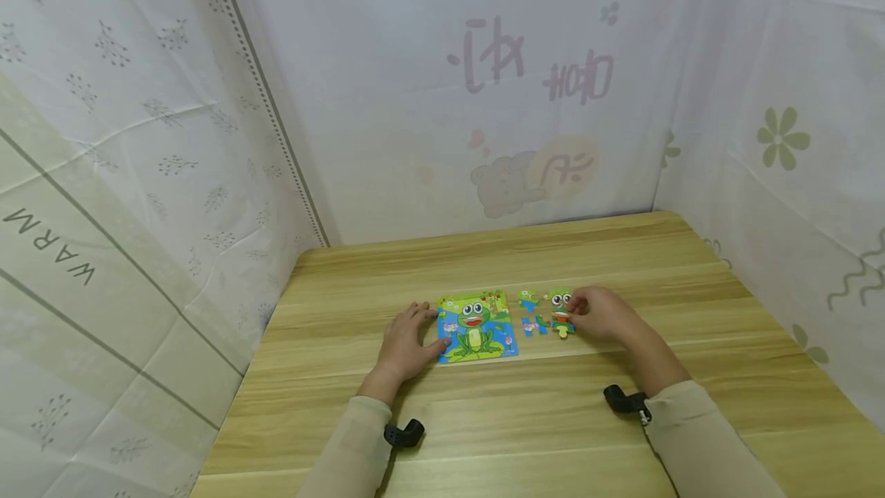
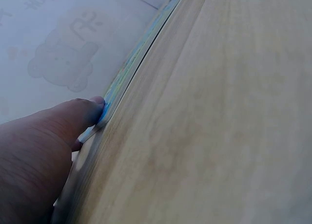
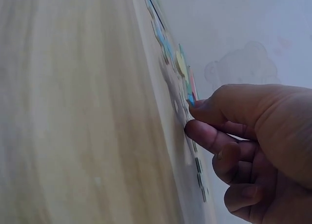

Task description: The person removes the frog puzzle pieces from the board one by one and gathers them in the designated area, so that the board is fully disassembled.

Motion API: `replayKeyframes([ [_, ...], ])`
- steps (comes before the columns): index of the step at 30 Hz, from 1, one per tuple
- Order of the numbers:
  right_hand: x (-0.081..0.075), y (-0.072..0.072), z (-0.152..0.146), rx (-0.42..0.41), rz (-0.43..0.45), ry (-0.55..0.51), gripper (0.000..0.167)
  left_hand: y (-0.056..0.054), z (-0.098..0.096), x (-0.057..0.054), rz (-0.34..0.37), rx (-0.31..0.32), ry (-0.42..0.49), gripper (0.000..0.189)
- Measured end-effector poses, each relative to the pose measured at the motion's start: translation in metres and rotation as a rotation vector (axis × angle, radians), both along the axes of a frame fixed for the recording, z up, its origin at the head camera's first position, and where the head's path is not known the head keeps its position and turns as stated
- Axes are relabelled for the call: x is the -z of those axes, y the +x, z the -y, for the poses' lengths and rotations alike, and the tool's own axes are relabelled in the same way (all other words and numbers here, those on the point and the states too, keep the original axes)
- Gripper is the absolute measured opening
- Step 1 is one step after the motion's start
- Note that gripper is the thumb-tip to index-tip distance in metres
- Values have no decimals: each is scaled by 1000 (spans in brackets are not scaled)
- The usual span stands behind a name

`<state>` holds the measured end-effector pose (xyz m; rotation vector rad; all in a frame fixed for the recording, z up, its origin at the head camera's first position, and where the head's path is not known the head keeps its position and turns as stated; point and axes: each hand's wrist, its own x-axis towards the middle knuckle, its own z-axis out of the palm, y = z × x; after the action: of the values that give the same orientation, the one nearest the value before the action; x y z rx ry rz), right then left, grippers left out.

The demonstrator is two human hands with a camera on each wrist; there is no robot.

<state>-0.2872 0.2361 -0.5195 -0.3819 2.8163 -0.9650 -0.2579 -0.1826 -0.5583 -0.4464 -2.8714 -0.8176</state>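
Note:
A square frog picture puzzle (image 1: 477,327) lies flat on the wooden table. Beside its left edge rests my left hand (image 1: 406,340), fingers spread, the thumb touching the edge; in the left wrist view the thumb (image 2: 80,112) presses that edge. To the puzzle's right are several loose jigsaw pieces (image 1: 535,326), printed with more of a frog. My right hand (image 1: 603,315) pinches one jigsaw piece (image 3: 190,101) between thumb and fingers, tilted up at the right side of this group. Part of that piece is hidden by the fingertips.
The wooden table (image 1: 512,421) has its far edge against a printed curtain (image 1: 387,98), with more curtain at both sides. A black wrist camera (image 1: 404,433) sits at the left cuff, and another wrist camera (image 1: 625,400) at the right cuff.

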Motion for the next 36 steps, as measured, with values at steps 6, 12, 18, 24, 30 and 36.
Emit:
replayKeyframes([
  [6, 0, 0, -6, -12, -18, 14, 6, 0, 0, 0, 0, -1, -1, 64],
  [12, 0, 0, -8, -19, -10, 10, 6, 1, 0, 1, 2, -7, 1, 65],
  [18, 3, 0, -8, -19, -21, 47, 7, 1, 0, 1, 8, -7, 9, 66],
  [24, 3, 1, -8, -12, -7, 62, 8, 1, 0, 1, -5, 0, 4, 65],
  [30, 2, 1, -9, -2, 21, 44, 9, 1, 0, 0, -4, -1, 3, 65],
  [36, 2, 1, -10, 3, 22, 36, 8, 1, 0, 0, 1, -4, 2, 64],
])
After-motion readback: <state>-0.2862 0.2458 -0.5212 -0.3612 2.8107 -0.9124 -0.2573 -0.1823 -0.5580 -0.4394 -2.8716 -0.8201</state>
